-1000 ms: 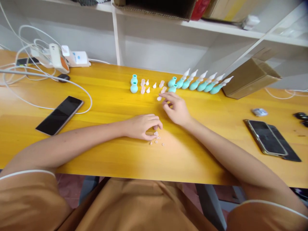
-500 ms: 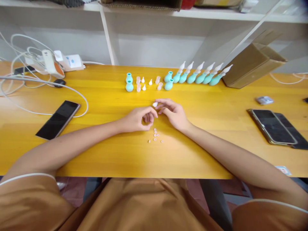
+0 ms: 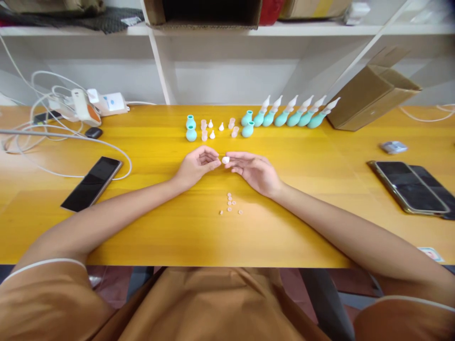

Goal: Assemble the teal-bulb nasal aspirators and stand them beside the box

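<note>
White and small, the tip (image 3: 225,160) sat pinched between the left hand (image 3: 196,166) and right hand (image 3: 254,171), just above the loose pink rings (image 3: 229,204) on the table (image 3: 149,222). A light, steady fingertip grip probably suited it best.

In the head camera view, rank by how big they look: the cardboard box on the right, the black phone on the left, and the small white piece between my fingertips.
1. cardboard box
2. black phone, though it lies nearer the camera
3. small white piece, pinched between both hands

Yellow wooden table (image 3: 106,227), white shelving (image 3: 213,61).
</note>
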A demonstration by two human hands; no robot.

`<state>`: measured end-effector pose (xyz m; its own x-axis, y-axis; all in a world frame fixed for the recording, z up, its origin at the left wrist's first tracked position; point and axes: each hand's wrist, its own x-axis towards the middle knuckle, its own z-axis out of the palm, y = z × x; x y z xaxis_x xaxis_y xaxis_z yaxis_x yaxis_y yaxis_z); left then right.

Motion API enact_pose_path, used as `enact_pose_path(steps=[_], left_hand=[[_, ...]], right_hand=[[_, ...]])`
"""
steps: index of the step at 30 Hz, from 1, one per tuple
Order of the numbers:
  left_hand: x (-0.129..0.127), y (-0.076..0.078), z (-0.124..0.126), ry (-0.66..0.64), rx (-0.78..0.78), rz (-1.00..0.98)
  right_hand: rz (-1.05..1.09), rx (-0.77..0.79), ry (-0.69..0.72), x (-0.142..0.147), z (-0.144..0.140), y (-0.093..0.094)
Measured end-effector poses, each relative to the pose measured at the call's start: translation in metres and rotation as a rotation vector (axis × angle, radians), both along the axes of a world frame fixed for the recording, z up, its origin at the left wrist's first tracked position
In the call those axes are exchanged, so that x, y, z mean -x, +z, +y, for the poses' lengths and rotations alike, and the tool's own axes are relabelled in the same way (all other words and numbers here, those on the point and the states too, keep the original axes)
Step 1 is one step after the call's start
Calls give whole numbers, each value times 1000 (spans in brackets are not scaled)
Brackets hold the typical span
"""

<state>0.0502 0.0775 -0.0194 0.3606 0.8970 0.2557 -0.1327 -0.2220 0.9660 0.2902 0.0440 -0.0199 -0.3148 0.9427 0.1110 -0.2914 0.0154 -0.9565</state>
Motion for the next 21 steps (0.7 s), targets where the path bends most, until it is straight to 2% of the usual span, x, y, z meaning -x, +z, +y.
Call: enact_pose_path(steps=[8,16,21], left_hand=[[-2,7,-8,18,2,-1],[-2,9,-10,40,5,-10],[-2,13,-14,75,-56,22]], right_hand=[[62,-40,119,1,-5,2],[20,-91,121,2,-7,1],[17,-136,137,2,-7,0]])
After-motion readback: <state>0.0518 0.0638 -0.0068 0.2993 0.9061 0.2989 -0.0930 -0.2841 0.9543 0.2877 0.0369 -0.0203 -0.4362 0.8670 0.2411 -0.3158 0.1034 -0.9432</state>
